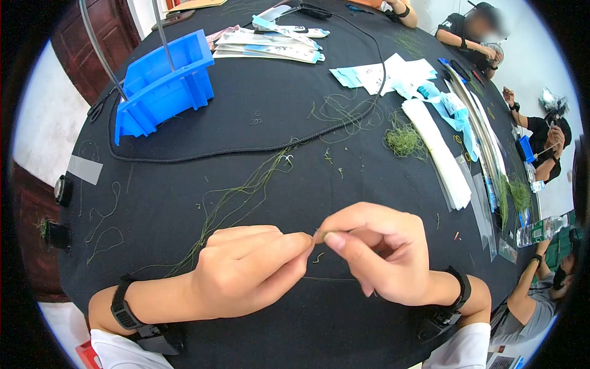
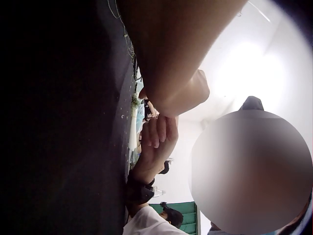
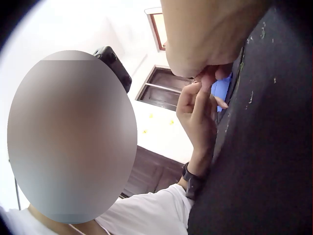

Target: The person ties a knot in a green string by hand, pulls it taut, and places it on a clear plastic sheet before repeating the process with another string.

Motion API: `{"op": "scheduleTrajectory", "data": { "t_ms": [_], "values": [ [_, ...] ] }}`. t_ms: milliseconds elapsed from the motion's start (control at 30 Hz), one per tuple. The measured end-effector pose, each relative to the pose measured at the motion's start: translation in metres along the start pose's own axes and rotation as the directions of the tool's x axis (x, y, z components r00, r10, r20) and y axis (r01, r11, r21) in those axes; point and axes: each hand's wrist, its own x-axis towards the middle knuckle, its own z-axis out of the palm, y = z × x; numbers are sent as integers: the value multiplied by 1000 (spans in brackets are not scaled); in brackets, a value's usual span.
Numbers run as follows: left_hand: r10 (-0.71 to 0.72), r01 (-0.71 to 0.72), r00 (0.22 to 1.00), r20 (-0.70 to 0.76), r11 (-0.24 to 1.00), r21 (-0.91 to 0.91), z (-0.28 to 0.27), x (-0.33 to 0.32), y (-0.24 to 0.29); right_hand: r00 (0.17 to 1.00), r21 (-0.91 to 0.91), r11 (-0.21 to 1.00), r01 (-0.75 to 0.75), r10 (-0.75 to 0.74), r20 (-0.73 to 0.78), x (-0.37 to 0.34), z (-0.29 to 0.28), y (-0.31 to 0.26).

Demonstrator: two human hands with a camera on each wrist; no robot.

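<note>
Head view: at six o'clock, the bare left hand and bare right hand meet at the fingertips, each grip apparently pinching a slender pale-green thread that shows just below them. It should prove nearly weightless, limp, easily snagged; best held near its end. Toward ten o'clock, loose green strands cross the black-clothed worktop; beyond stands an open blue plastic bin.

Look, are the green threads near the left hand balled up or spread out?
Spread out: the green threads trail across the black cloth in long, loose strands.
</note>
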Motion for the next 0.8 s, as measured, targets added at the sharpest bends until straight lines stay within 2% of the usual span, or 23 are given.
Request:
{"op": "scheduleTrajectory", "data": {
  "t_ms": [267, 400, 800],
  "values": [
    [43, -45, 998, -36, 998, -53, 4, -1, -1, 996, 93, 994, -51, 56, -63, 7, -1, 4],
    [14, -15, 1000, -10, 996, -85, 0, 0, 0, 987, 124, 980, -154, 159, -29, 5, -3, 2],
    [-41, 42, 999, 9, 992, -119, -1, 3, 1, 980, 181, 965, -190, 199, -31, 6, -4, 7]
  ]
}}
